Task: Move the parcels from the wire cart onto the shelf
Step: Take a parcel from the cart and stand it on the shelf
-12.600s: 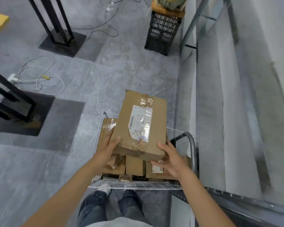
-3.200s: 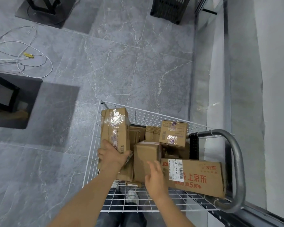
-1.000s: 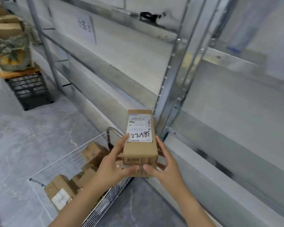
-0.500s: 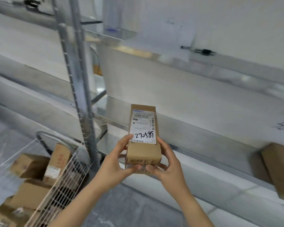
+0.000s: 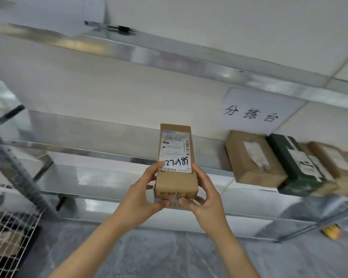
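shelf bare ahead and left; brown parcel, green parcel block right; upright post far left.

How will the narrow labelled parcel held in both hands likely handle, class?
Probably stiff: the parcel shows square edges between left hand and right hand. Likely light: fingers alone carry it. Long and narrow, it may tip if stood upright on the shelf.
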The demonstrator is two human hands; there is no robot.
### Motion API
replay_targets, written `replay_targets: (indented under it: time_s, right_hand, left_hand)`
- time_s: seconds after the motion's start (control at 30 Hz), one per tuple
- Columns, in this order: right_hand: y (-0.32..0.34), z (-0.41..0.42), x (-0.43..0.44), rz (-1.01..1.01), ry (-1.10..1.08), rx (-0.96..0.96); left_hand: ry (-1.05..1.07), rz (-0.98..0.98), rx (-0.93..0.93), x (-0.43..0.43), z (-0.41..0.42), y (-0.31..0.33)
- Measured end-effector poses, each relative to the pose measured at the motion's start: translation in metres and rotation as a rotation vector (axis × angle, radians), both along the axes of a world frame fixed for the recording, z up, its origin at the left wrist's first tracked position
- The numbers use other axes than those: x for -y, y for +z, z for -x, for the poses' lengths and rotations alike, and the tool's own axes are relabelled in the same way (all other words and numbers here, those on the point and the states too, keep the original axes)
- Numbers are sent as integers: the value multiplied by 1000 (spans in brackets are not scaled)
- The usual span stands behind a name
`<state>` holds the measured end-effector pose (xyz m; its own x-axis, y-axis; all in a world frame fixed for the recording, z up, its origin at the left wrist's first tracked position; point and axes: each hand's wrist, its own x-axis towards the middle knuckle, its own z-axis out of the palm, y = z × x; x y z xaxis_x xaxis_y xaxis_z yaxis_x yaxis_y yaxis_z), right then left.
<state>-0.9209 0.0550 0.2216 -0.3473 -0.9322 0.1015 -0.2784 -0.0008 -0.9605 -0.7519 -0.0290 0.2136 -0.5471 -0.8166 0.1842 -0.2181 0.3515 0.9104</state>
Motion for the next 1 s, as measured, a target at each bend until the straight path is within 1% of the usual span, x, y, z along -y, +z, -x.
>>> replay_targets:
  time_s: [0.2, 0.4, 0.57, 0.77, 1.0]
  right_hand:
    - [-7, 38, -23, 2, -138, 20]
    - [-14, 76, -20, 5, -237, 25]
    - [-18, 112, 8, -16, -254, 70]
    - [-24, 142, 51, -36, -271, 71]
    - [-41, 166, 70, -75, -294, 34]
  left_hand:
    - [-158, -5, 62, -1, 50, 2]
    - [-243, -26, 86, 16, 99, -5]
    - [-287, -57, 115, 48, 137, -11]
    - [-319, -73, 149, 94, 168, -21]
    - [-328, -115, 180, 110, 195, -35]
